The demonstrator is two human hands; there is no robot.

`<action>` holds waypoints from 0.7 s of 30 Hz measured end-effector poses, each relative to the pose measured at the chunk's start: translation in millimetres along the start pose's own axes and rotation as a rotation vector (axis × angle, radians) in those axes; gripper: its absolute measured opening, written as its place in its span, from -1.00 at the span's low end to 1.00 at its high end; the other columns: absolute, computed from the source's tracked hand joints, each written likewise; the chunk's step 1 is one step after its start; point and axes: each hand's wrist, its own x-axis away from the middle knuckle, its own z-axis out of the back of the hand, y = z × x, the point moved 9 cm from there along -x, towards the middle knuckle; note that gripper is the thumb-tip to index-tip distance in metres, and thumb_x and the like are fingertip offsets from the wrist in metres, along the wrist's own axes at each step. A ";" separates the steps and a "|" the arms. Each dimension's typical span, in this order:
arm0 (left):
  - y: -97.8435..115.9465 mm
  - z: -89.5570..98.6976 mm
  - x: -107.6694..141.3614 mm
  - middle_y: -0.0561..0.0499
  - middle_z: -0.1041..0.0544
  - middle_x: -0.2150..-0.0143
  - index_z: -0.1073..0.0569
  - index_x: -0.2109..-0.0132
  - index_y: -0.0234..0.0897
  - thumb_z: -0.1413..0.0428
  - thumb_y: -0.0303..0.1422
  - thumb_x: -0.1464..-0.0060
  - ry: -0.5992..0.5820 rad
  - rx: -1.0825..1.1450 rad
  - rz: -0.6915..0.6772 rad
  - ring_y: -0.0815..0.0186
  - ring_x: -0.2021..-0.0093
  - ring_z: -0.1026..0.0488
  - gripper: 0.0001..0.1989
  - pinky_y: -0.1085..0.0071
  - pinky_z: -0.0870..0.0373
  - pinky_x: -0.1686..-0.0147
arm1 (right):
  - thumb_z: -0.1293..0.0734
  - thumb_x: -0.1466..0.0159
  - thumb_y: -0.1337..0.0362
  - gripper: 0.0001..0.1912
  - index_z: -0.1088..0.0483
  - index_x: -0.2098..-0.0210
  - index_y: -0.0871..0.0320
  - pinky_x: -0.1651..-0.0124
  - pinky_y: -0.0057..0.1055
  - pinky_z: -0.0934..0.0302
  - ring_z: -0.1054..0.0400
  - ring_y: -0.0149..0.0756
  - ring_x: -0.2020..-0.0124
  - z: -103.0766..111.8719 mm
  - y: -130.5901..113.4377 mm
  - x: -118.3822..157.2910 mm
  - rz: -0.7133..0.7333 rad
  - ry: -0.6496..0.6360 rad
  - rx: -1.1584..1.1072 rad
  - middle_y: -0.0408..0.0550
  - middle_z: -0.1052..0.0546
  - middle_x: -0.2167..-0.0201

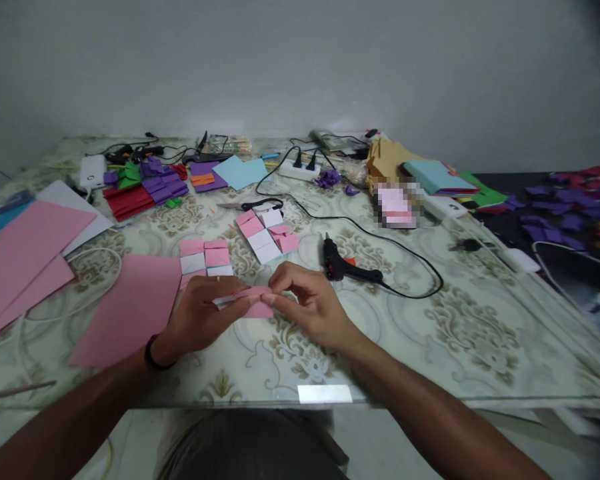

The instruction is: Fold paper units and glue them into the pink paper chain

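Between both hands is a folded pink and white paper piece [260, 311], held just above the patterned tabletop. My left hand [207, 308] pinches its left part with thumb and fingers. My right hand [307, 303] pinches the right end between thumb and forefinger. Just beyond the left hand lies a pink and white folded-paper square [217, 253], partly covered by that hand. Farther back is a second pink and white folded-paper block [265, 235]. A large pink sheet [130, 313] lies flat left of my left hand.
A black glue gun [347, 263] lies right of my hands, its cord looping across the table. Scissors [255, 205] rest behind the folded blocks. More pink sheets [30, 247] lie at left. A white power strip [299, 170] and purple folded papers [163, 183] are at the back.
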 end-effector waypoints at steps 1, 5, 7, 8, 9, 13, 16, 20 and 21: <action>-1.5 -0.3 0.0 0.09 -0.49 0.52 -0.68 0.26 -0.28 -0.22 -0.30 -0.27 0.000 0.012 0.018 0.42 0.52 -0.29 -0.81 0.47 -0.17 0.48 | -0.47 -0.35 0.10 -0.69 -0.44 0.44 0.12 0.28 -0.36 -0.22 -0.36 -0.32 0.37 -0.2 2.8 -0.4 -0.031 0.004 -0.010 -0.12 -0.48 0.42; -17.2 1.1 -0.3 0.13 -0.30 0.58 -0.57 0.42 -0.28 -0.23 -0.23 -0.24 0.052 0.075 0.170 0.42 0.52 -0.13 -0.71 0.43 -0.06 0.50 | -0.46 -0.30 -0.06 -0.61 -0.44 0.39 0.12 0.33 -0.39 -0.20 -0.32 -0.34 0.42 -0.4 19.1 -1.4 -0.220 0.016 -0.042 -0.15 -0.46 0.46; -27.8 0.6 0.1 0.15 -0.16 0.59 -0.39 0.53 -0.28 -0.23 -0.18 -0.22 0.072 0.085 0.253 0.42 0.52 -0.05 -0.58 0.42 0.02 0.51 | -0.45 -0.30 -0.09 -0.59 -0.44 0.38 0.13 0.33 -0.39 -0.19 -0.31 -0.35 0.43 -1.4 23.7 -1.5 -0.267 -0.007 -0.026 -0.16 -0.45 0.48; -32.8 -0.8 0.3 0.15 -0.11 0.58 -0.31 0.55 -0.27 -0.23 -0.16 -0.21 0.065 0.083 0.290 0.42 0.51 -0.01 -0.54 0.41 0.06 0.52 | -0.43 -0.31 -0.08 -0.59 -0.44 0.39 0.14 0.34 -0.39 -0.17 -0.30 -0.35 0.44 -0.9 24.5 -1.6 -0.270 -0.013 0.001 -0.16 -0.44 0.49; -37.1 -2.9 0.4 0.16 -0.06 0.57 -0.26 0.55 -0.27 -0.24 -0.14 -0.20 0.047 0.079 0.320 0.43 0.51 0.02 -0.51 0.41 0.09 0.53 | -0.42 -0.33 -0.06 -0.59 -0.43 0.41 0.14 0.35 -0.39 -0.16 -0.29 -0.35 0.44 0.0 24.8 -1.6 -0.266 -0.014 0.035 -0.16 -0.43 0.50; -46.7 -7.6 0.2 0.17 -0.01 0.56 -0.21 0.54 -0.26 -0.29 -0.12 -0.11 -0.023 0.071 0.393 0.44 0.51 0.07 -0.50 0.41 0.18 0.54 | -0.39 -0.38 0.10 -0.68 -0.40 0.43 0.14 0.35 -0.39 -0.14 -0.28 -0.35 0.44 1.9 26.1 -0.5 -0.258 -0.009 0.127 -0.17 -0.41 0.51; -50.9 -5.3 -0.5 0.17 -0.13 0.56 -0.34 0.51 -0.28 -0.33 -0.17 -0.06 0.007 0.233 0.461 0.44 0.52 -0.01 -0.60 0.44 0.09 0.53 | -0.39 -0.37 0.21 -0.88 -0.42 0.20 0.12 0.24 -0.38 -0.28 -0.36 -0.33 0.34 -3.1 22.9 0.1 -0.221 -0.048 0.056 -0.13 -0.48 0.33; -51.1 -10.3 -3.8 0.11 -0.40 0.51 -0.53 0.42 -0.29 -0.36 -0.24 -0.03 0.026 0.632 0.505 0.40 0.47 -0.25 -0.75 0.45 -0.21 0.42 | -0.48 -0.29 0.33 -0.52 -0.34 -0.15 0.00 0.00 -0.27 -0.40 -0.42 -0.23 0.03 -10.7 4.4 0.0 -0.028 -0.168 0.031 0.02 -0.45 -0.07; -50.2 -12.7 -4.5 0.10 -0.43 0.50 -0.55 0.41 -0.29 -0.36 -0.26 -0.03 0.011 0.692 0.502 0.39 0.45 -0.29 -0.78 0.44 -0.26 0.38 | -0.48 -0.30 0.33 -0.56 -0.38 -0.13 -0.01 -0.04 -0.25 -0.39 -0.41 -0.20 -0.03 -11.2 -0.3 0.3 0.024 -0.189 0.062 0.02 -0.44 -0.08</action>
